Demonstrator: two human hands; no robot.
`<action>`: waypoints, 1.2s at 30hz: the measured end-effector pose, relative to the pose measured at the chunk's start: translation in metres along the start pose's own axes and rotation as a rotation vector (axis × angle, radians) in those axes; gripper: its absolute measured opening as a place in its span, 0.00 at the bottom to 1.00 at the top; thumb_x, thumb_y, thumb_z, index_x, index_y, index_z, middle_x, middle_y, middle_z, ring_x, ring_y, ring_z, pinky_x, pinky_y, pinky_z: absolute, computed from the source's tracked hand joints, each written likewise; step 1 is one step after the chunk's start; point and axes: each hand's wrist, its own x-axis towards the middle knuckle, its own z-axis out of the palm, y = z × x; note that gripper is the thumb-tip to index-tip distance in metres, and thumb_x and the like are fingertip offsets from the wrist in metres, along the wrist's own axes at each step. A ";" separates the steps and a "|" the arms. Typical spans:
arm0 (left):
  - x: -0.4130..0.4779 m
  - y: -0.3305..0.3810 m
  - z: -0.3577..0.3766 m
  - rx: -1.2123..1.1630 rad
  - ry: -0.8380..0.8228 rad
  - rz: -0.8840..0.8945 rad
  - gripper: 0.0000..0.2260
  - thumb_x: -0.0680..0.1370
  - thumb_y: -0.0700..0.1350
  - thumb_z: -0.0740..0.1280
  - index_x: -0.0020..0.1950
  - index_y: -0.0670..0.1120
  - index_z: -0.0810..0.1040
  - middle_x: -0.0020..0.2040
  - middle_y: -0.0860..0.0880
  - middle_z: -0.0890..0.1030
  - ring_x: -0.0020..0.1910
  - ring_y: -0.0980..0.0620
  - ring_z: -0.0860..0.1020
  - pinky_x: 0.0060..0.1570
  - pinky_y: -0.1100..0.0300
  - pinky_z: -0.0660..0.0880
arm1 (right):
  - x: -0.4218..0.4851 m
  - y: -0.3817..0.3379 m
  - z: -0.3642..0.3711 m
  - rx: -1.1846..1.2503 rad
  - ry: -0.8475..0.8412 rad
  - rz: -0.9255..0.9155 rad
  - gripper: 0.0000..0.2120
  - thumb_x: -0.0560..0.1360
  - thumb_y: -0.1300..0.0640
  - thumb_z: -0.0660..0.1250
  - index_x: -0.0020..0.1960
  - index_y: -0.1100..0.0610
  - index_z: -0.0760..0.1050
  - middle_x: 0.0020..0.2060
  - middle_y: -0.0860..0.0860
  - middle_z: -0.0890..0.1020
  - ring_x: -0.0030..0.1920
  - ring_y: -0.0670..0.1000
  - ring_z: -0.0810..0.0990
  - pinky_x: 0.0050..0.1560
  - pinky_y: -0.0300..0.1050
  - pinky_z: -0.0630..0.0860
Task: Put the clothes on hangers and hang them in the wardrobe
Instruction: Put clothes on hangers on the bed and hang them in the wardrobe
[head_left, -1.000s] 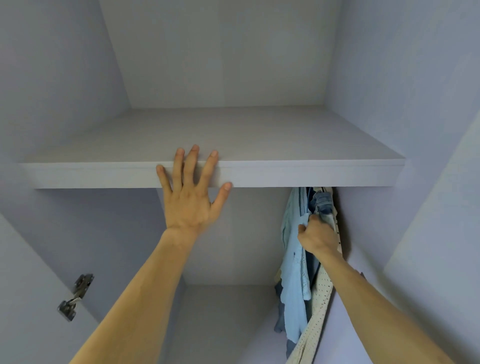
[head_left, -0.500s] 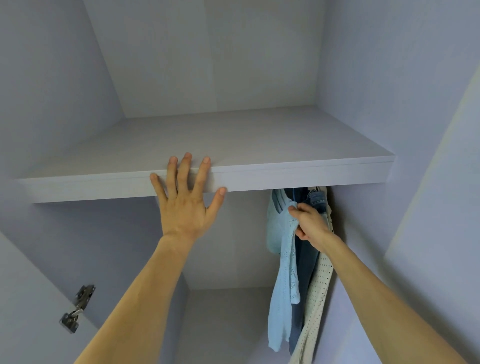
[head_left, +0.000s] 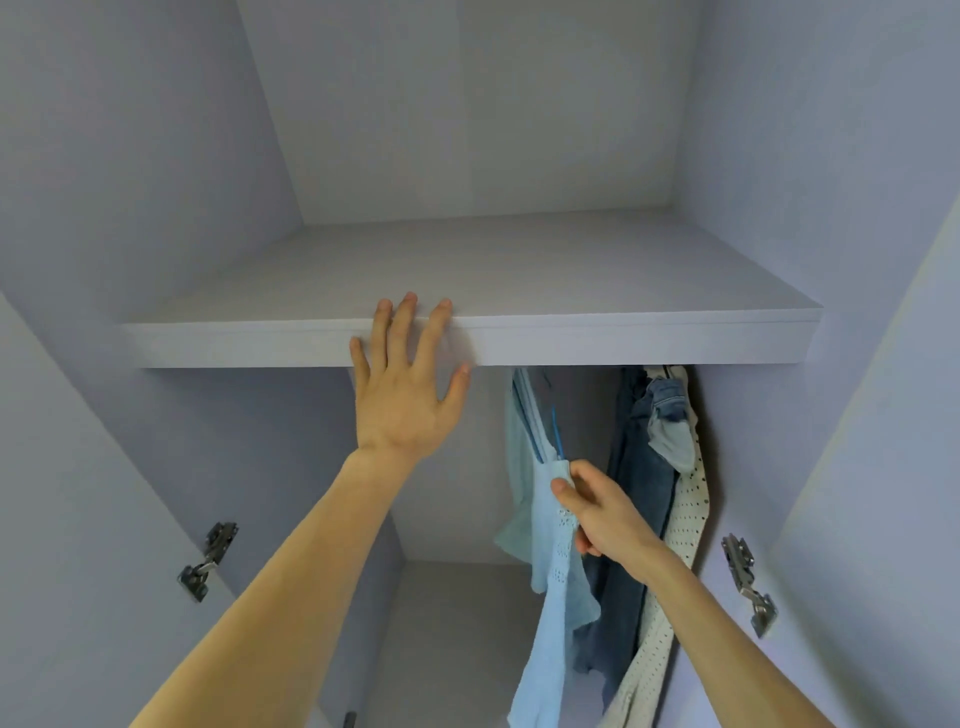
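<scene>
I look into a pale grey wardrobe. My left hand (head_left: 402, 395) lies flat with spread fingers against the front edge of the shelf (head_left: 623, 343). Below the shelf hangs a light blue knit top (head_left: 550, 561) on a blue hanger (head_left: 555, 431). My right hand (head_left: 602, 512) pinches the shoulder of that top between thumb and fingers. To its right hang dark blue jeans (head_left: 636, 499), a lighter denim piece (head_left: 670, 421) and a white dotted garment (head_left: 680, 551). The rail is hidden behind the shelf.
Metal door hinges sit on the left side panel (head_left: 205, 561) and the right side panel (head_left: 748, 582). The hanging space left of the blue top shows only the back wall (head_left: 291, 457). The upper shelf compartment holds nothing.
The blue top has slid left, away from the jeans, with my right hand moving left and lower on it. My view has pulled back slightly. My left hand stays on the shelf edge.
</scene>
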 end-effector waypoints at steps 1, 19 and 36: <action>-0.007 0.000 -0.004 -0.054 0.007 -0.003 0.30 0.81 0.55 0.63 0.80 0.56 0.56 0.81 0.49 0.54 0.81 0.46 0.48 0.76 0.40 0.52 | -0.006 0.003 0.007 -0.003 -0.027 -0.002 0.10 0.82 0.49 0.61 0.50 0.56 0.71 0.35 0.51 0.73 0.26 0.51 0.73 0.25 0.40 0.65; -0.278 -0.021 -0.116 -0.849 -0.407 -1.249 0.09 0.83 0.46 0.62 0.60 0.49 0.78 0.46 0.49 0.81 0.41 0.51 0.82 0.51 0.52 0.79 | -0.165 0.043 0.205 -0.137 -0.736 -0.086 0.09 0.78 0.42 0.65 0.48 0.47 0.72 0.38 0.45 0.79 0.29 0.53 0.82 0.33 0.45 0.76; -0.611 0.120 -0.338 -0.547 0.221 -1.766 0.19 0.79 0.62 0.64 0.37 0.52 0.81 0.31 0.55 0.67 0.27 0.58 0.64 0.26 0.64 0.57 | -0.355 0.022 0.393 -0.387 -1.071 -1.072 0.27 0.75 0.29 0.56 0.59 0.46 0.79 0.65 0.51 0.73 0.68 0.54 0.68 0.68 0.53 0.66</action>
